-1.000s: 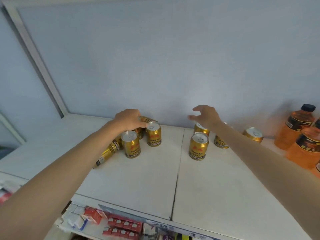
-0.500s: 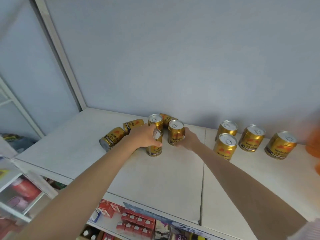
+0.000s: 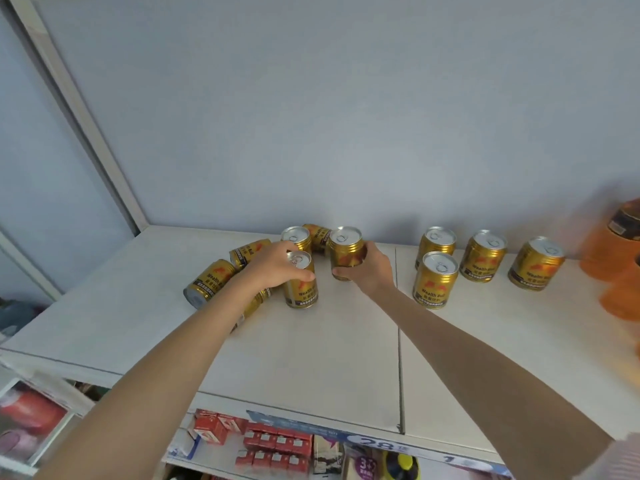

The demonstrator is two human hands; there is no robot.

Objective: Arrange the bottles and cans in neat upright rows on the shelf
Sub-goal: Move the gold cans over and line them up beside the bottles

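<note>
My right hand (image 3: 369, 271) grips one upright can (image 3: 346, 251), my left hand (image 3: 273, 268) clasps another can (image 3: 300, 282), toppled cans (image 3: 207, 284) lying at nine o'clock, nearer my left.

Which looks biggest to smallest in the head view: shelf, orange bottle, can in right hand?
1. shelf
2. orange bottle, though cut off by the frame edge
3. can in right hand

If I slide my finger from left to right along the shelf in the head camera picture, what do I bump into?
Fallen can → left hand on an upright can → right hand gripping another can → front can of the standing group → last gold can → orange bottles.
</note>
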